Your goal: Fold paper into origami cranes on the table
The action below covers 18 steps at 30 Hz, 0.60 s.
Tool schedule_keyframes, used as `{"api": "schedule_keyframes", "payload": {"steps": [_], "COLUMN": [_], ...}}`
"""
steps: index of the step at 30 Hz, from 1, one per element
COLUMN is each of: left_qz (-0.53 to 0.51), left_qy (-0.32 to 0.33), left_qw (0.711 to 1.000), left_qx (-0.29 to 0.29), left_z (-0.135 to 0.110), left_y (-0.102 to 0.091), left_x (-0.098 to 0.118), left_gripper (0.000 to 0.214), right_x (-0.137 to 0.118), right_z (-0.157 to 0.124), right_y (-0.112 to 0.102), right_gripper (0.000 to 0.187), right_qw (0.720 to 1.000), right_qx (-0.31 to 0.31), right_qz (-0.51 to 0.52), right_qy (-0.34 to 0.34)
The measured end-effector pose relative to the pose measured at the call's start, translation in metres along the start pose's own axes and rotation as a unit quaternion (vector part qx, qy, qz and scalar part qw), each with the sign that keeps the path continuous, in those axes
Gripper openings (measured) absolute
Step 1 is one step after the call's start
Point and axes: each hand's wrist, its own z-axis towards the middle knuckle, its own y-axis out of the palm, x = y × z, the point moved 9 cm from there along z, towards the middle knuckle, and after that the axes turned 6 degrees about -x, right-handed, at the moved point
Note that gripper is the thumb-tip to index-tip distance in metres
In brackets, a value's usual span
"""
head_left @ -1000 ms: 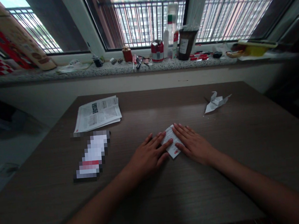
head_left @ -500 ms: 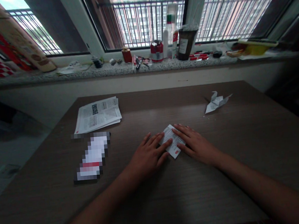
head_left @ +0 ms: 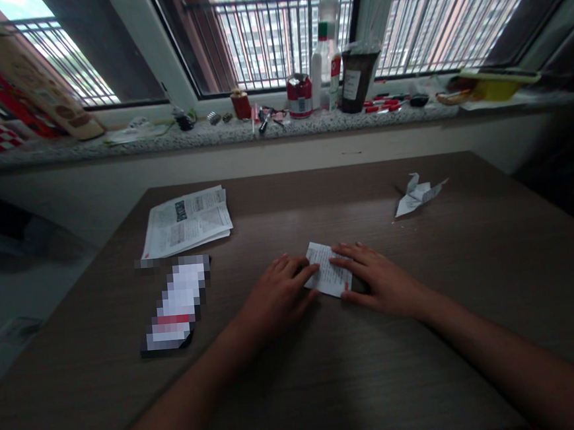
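A small folded sheet of printed paper (head_left: 328, 273) lies flat on the table between my hands, its lines of text facing up and a red mark near the lower right corner. My left hand (head_left: 281, 288) grips its left edge; the index finger rests on top and the other fingers are partly hidden. At the right edge, my right hand (head_left: 374, 276) is open with fingers spread, the index finger lying on the paper and the thumb at the lower right corner. Farther back on the right sits a folded paper crane (head_left: 418, 195).
Folded newspaper sheets (head_left: 188, 221) lie at the table's back left, with a phone (head_left: 177, 306), its screen blurred out, nearer me. Along the stone windowsill (head_left: 157, 143) stand a red can (head_left: 299, 96), a dark drink cup (head_left: 357, 80), a bottle and a yellow container (head_left: 498, 84).
The folded paper has turned from a diamond to a squarer position between my hands. My left hand has shifted slightly left and its fingers are more curled. My right hand stays at the right edge.
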Motion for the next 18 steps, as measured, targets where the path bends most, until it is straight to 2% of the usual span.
{"api": "schedule_keyframes", "payload": {"steps": [6, 14, 18], "left_qz": [-0.035, -0.049, -0.053], "left_qy": [0.026, 0.039, 0.042], "left_qw": [0.999, 0.998, 0.997], "left_qx": [-0.029, -0.008, -0.021], "left_z": [-0.0008, -0.0013, -0.0011], "left_y": [-0.0009, -0.0063, -0.0059], "left_x": [-0.0037, -0.0017, -0.0014], "left_gripper": [0.045, 0.038, 0.043], "right_x": [0.0028, 0.0057, 0.0078], "right_z": [-0.001, -0.0022, -0.0015], "right_y": [-0.0003, -0.0023, -0.0022], "right_gripper": [0.068, 0.059, 0.056], "right_qw": [1.0, 1.0, 1.0], "right_qx": [-0.01, 0.0, 0.001], "right_qz": [-0.001, 0.005, 0.001], "right_qy": [-0.001, -0.002, 0.0]}}
